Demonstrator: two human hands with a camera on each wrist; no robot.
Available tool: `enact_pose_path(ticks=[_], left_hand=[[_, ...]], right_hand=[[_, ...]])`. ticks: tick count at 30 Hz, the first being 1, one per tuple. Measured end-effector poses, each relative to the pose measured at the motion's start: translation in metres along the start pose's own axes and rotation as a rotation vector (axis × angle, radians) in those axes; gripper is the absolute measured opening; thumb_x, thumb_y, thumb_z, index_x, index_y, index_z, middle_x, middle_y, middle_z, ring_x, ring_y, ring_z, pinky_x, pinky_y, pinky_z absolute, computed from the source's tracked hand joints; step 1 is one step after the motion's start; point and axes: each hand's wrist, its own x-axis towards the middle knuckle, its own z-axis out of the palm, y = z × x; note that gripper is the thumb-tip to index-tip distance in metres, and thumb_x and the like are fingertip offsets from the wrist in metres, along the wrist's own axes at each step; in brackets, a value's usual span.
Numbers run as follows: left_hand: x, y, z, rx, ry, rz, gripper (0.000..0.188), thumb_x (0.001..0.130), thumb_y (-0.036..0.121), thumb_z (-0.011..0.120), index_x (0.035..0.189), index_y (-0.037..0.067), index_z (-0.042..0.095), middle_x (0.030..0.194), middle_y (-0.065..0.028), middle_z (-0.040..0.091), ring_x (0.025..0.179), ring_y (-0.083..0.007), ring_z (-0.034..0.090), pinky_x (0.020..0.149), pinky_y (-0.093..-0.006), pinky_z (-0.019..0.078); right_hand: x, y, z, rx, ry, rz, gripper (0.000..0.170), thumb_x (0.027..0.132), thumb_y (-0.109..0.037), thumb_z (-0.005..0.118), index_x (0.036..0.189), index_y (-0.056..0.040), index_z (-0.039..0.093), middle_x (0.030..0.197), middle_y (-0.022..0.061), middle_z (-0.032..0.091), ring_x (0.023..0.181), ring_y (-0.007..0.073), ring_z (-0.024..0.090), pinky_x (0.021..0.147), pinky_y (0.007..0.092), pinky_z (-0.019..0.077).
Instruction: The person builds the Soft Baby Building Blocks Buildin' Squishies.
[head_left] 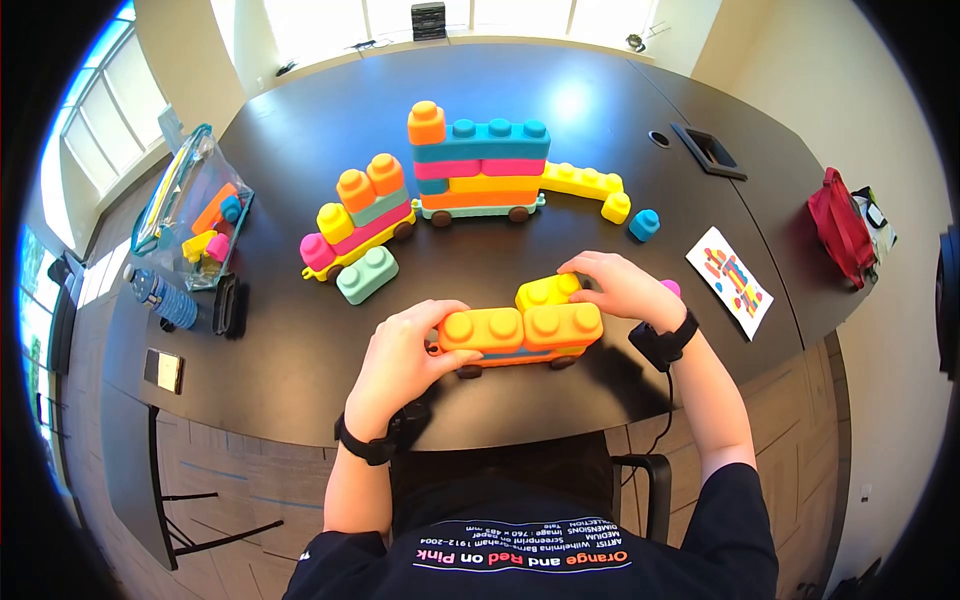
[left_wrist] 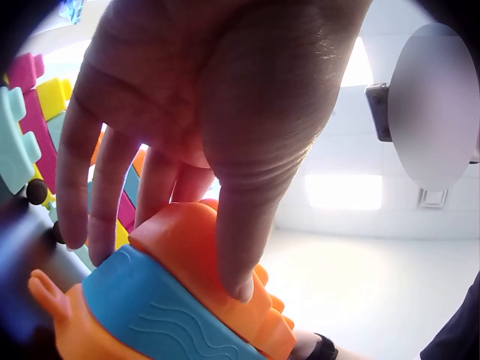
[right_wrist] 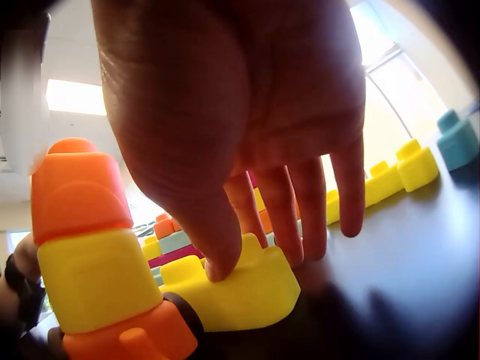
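Two orange blocks point(head_left: 482, 328) top a wheeled car near the front table edge. My left hand point(head_left: 400, 350) grips its left end; in the left wrist view, the thumb of that hand point(left_wrist: 217, 97) presses an orange block point(left_wrist: 184, 244) above a blue one point(left_wrist: 161, 307) on an orange base. My right hand point(head_left: 625, 290) pinches a yellow block point(head_left: 545, 292) just behind the car. The right wrist view shows the thumb of this hand point(right_wrist: 232, 97) against the yellow block point(right_wrist: 244, 296), low beside the car's stack, where orange point(right_wrist: 79, 191) sits over yellow point(right_wrist: 97, 281).
Behind are a small block wagon point(head_left: 370, 235), a tall block wagon point(head_left: 480, 195), a yellow block row point(head_left: 580, 181) and a loose mint block point(head_left: 367, 276). A bottle point(head_left: 160, 297), phone point(head_left: 164, 371) and clear bag point(head_left: 190, 215) lie left; a picture card point(head_left: 730, 283) and red bag point(head_left: 840, 230) right.
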Motion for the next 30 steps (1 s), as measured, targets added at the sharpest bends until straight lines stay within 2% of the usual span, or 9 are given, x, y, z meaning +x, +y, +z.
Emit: enact_pose_path(ticks=[4, 6, 7, 9, 10, 13, 19, 28, 30], left_hand=[[0.002, -0.002, 0.0, -0.02, -0.008, 0.014, 0.054, 0.078, 0.011, 0.093, 0.125, 0.001, 0.068, 0.11, -0.0122, 0.074, 0.099, -0.0231, 0.074, 0.084, -0.0338, 0.0639], [0.002, -0.001, 0.0, -0.049, -0.018, 0.005, 0.054, 0.078, 0.011, 0.093, 0.124, 0.0, 0.068, 0.11, -0.0119, 0.074, 0.1, -0.0225, 0.074, 0.085, -0.0336, 0.0636], [0.003, -0.001, -0.001, -0.049, -0.019, 0.006, 0.054, 0.078, 0.011, 0.093, 0.124, 0.0, 0.068, 0.11, -0.0119, 0.074, 0.1, -0.0225, 0.074, 0.085, -0.0336, 0.0636], [0.003, -0.001, -0.001, -0.052, -0.033, 0.016, 0.056, 0.078, 0.011, 0.093, 0.126, 0.0, 0.067, 0.113, -0.0119, 0.073, 0.103, -0.022, 0.074, 0.086, -0.0337, 0.0635], [0.002, -0.001, -0.003, -0.052, -0.031, 0.015, 0.056, 0.078, 0.011, 0.093, 0.126, 0.0, 0.067, 0.113, -0.0119, 0.073, 0.103, -0.022, 0.074, 0.086, -0.0337, 0.0635], [-0.002, 0.0, -0.007, -0.076, -0.013, -0.003, 0.059, 0.077, 0.01, 0.093, 0.129, 0.001, 0.066, 0.116, -0.0114, 0.073, 0.104, -0.0228, 0.073, 0.087, -0.0342, 0.0636], [-0.004, -0.003, -0.011, -0.191, -0.038, -0.064, 0.054, 0.078, 0.006, 0.092, 0.123, -0.003, 0.064, 0.114, -0.0131, 0.072, 0.103, -0.0258, 0.075, 0.089, -0.0363, 0.0664], [-0.006, 0.004, -0.012, -0.269, -0.028, -0.093, 0.062, 0.077, 0.004, 0.093, 0.13, -0.003, 0.062, 0.118, -0.0152, 0.071, 0.109, -0.0232, 0.074, 0.087, -0.0348, 0.0655], [-0.006, 0.01, -0.01, -0.317, 0.08, -0.018, 0.066, 0.079, 0.01, 0.093, 0.135, 0.0, 0.061, 0.12, -0.0135, 0.072, 0.111, -0.0229, 0.073, 0.088, -0.0359, 0.0642]], right_hand=[[0.001, -0.003, 0.002, 0.013, -0.005, 0.022, 0.032, 0.095, -0.015, 0.073, 0.124, -0.0033, 0.065, 0.114, 0.0165, 0.07, 0.111, 0.0387, 0.067, 0.095, 0.046, 0.0546], [0.002, -0.011, 0.0, -0.001, 0.19, 0.014, 0.033, 0.096, -0.012, 0.073, 0.125, 0.0, 0.064, 0.115, 0.0165, 0.071, 0.107, 0.036, 0.069, 0.096, 0.0414, 0.0555], [0.003, -0.018, -0.003, -0.001, 0.191, 0.015, 0.033, 0.096, -0.012, 0.073, 0.125, 0.0, 0.064, 0.115, 0.0165, 0.071, 0.107, 0.036, 0.069, 0.096, 0.0414, 0.0555], [0.007, -0.036, -0.011, 0.178, 0.374, 0.056, 0.03, 0.098, -0.014, 0.071, 0.123, 0.0005, 0.063, 0.108, 0.0169, 0.07, 0.097, 0.0336, 0.071, 0.088, 0.0404, 0.0568], [0.008, -0.046, -0.014, 0.177, 0.373, 0.054, 0.03, 0.098, -0.014, 0.071, 0.123, 0.0005, 0.063, 0.108, 0.0169, 0.07, 0.097, 0.0336, 0.071, 0.088, 0.0404, 0.0568], [0.006, -0.082, -0.019, 0.398, 0.35, -0.065, 0.031, 0.099, -0.017, 0.073, 0.122, 0.0021, 0.065, 0.107, 0.0131, 0.07, 0.092, 0.0215, 0.071, 0.085, 0.0345, 0.0572], [0.007, -0.118, 0.006, 0.486, 0.294, -0.13, 0.03, 0.097, -0.019, 0.074, 0.12, -0.0014, 0.066, 0.109, 0.0174, 0.07, 0.094, 0.0337, 0.072, 0.086, 0.0403, 0.0586], [0.008, -0.117, 0.017, 0.321, 0.297, -0.188, 0.033, 0.094, -0.022, 0.075, 0.12, -0.0043, 0.064, 0.105, 0.0157, 0.068, 0.092, 0.0353, 0.069, 0.082, 0.0422, 0.0572], [0.009, -0.118, 0.017, 0.326, 0.292, -0.187, 0.033, 0.094, -0.022, 0.075, 0.12, -0.0044, 0.064, 0.104, 0.0153, 0.067, 0.091, 0.0351, 0.069, 0.082, 0.0421, 0.0569]])
